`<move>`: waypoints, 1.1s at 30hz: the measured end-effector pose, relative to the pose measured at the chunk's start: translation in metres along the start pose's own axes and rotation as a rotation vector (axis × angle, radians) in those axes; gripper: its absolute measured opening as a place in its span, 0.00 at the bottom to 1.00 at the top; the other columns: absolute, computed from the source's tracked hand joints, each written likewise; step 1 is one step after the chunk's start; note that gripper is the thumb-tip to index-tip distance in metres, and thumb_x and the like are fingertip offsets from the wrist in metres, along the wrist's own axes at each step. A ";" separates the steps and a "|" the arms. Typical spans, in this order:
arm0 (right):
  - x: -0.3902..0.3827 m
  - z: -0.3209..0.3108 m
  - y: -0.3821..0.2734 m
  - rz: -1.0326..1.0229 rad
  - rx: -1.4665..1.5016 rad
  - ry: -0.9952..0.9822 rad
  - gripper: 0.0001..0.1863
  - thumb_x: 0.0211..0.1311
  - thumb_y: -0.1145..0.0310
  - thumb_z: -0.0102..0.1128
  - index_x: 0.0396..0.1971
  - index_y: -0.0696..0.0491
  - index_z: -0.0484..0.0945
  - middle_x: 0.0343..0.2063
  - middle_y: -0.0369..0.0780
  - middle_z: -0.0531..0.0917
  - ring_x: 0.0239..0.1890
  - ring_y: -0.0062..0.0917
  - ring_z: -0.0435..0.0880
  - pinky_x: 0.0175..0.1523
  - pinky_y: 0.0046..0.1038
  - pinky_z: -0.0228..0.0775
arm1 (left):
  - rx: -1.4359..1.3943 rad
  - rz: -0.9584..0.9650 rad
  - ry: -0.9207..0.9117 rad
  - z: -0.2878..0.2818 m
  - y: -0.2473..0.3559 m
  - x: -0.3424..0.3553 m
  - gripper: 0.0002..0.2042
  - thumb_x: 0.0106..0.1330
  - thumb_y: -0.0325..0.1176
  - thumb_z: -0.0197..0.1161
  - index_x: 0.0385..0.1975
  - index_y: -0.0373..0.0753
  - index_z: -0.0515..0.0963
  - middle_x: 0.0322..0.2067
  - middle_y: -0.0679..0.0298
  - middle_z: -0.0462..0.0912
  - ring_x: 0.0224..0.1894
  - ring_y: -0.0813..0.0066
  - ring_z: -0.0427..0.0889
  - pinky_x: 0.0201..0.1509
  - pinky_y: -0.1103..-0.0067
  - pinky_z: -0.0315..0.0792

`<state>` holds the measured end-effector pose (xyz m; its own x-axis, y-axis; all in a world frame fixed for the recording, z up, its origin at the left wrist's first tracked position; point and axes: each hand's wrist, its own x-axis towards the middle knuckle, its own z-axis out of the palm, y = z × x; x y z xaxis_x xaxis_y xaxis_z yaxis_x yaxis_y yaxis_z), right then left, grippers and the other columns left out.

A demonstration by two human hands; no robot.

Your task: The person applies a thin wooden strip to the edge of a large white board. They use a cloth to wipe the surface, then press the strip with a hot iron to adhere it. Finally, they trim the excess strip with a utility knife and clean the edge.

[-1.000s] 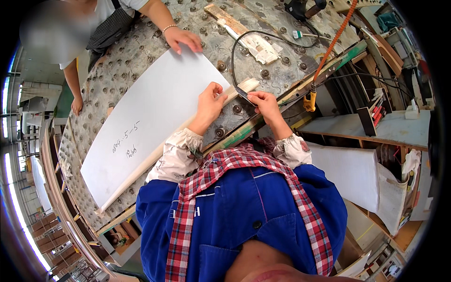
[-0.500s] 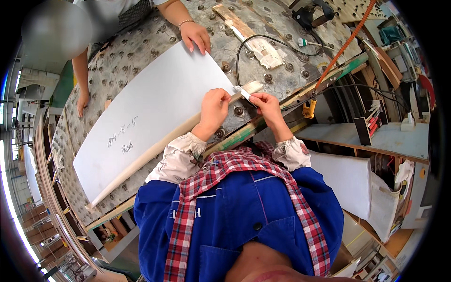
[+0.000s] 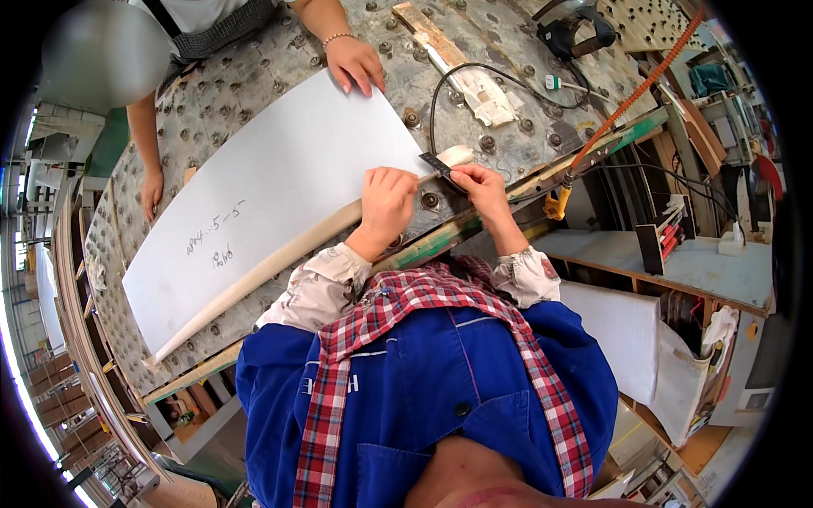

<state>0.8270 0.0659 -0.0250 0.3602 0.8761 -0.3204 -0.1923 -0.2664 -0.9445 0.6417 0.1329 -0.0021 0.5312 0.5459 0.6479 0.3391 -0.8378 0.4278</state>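
Note:
A large white panel (image 3: 271, 195) with a curved far edge, handwriting and a beige band along its near edge (image 3: 288, 251) lies on the worktable (image 3: 474, 182). My left hand (image 3: 388, 212) is closed at the panel's near right corner, fingers curled; what lies between the fingertips is hidden. Just right of it, my right hand (image 3: 483, 196) pinches a short, flat, dark ruler (image 3: 438, 166) with pale marks, tilted across that corner. A co-worker's hand (image 3: 354, 64) with a bracelet presses on the panel's far right corner; the co-worker's other hand (image 3: 151, 193) rests by its far left edge.
Round studs cover the tabletop. Behind the corner lie a worn wooden board (image 3: 461, 72), a black cable (image 3: 434, 106) and a black-handled power tool (image 3: 580, 38). An orange coiled hose with a yellow nozzle (image 3: 556, 203) hangs at the right, near a grey shelf (image 3: 703, 264).
The ruler in my right hand has turned, its face going from bright white to dark. My left fingers have shifted slightly at the corner. The co-worker's hands stay on or beside the panel.

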 end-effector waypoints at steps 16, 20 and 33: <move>-0.002 0.010 0.011 -0.130 0.018 0.114 0.06 0.57 0.72 0.60 0.32 0.59 0.77 0.25 0.32 0.79 0.27 0.11 0.74 0.34 0.14 0.66 | -0.102 -0.290 -0.111 0.023 -0.031 -0.001 0.05 0.45 0.20 0.57 0.19 0.40 0.70 0.23 0.65 0.73 0.31 0.63 0.70 0.37 0.72 0.60; -0.005 0.006 0.009 0.056 0.023 0.119 0.06 0.57 0.70 0.60 0.32 0.56 0.78 0.22 0.28 0.76 0.19 0.07 0.64 0.23 0.13 0.54 | -0.025 -0.178 0.009 0.021 -0.023 -0.001 0.07 0.43 0.20 0.57 0.18 0.40 0.69 0.24 0.65 0.72 0.32 0.64 0.69 0.37 0.72 0.61; 0.008 -0.005 0.006 -0.012 0.004 -0.073 0.07 0.57 0.69 0.60 0.33 0.56 0.80 0.24 0.28 0.78 0.20 0.06 0.65 0.23 0.12 0.53 | 0.111 0.228 -0.009 0.002 -0.003 -0.004 0.06 0.43 0.23 0.58 0.18 0.41 0.69 0.30 0.69 0.76 0.33 0.71 0.73 0.43 0.73 0.63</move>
<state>0.8329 0.0693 -0.0332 0.2949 0.9064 -0.3023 -0.1916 -0.2539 -0.9481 0.6405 0.1328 -0.0073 0.6106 0.3432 0.7137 0.2929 -0.9352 0.1991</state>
